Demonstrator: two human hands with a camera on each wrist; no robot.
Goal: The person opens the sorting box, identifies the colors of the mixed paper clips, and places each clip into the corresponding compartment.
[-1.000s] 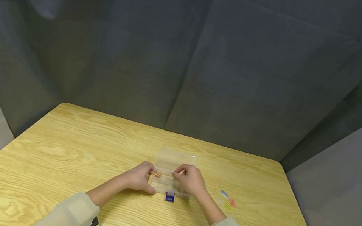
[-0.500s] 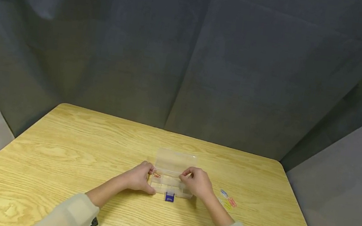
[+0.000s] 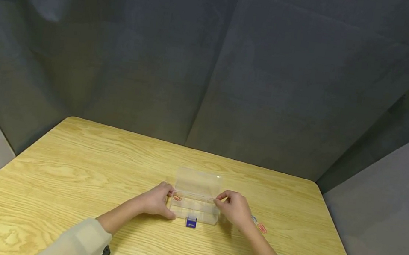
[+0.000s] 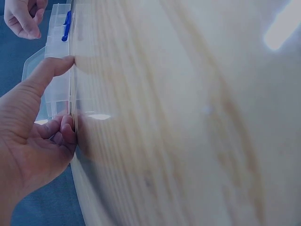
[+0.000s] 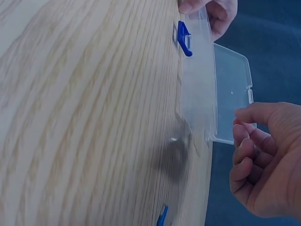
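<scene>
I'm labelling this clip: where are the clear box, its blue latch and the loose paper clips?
clear box [image 3: 193,214], head view, front compartments.
blue latch [image 3: 191,222], head view, middle of the clasp.
loose paper clips [image 3: 262,228], head view, red clip.

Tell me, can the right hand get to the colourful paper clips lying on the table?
Probably yes. The right hand holds nothing, and the paper clips lie loose on the table just beside its wrist, nothing covering them.

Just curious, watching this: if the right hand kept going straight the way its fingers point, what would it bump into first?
Most likely the right end of the clear box. The right hand has its curled fingers aimed at that end, seemingly just short of it; depth is hard to judge.
</scene>
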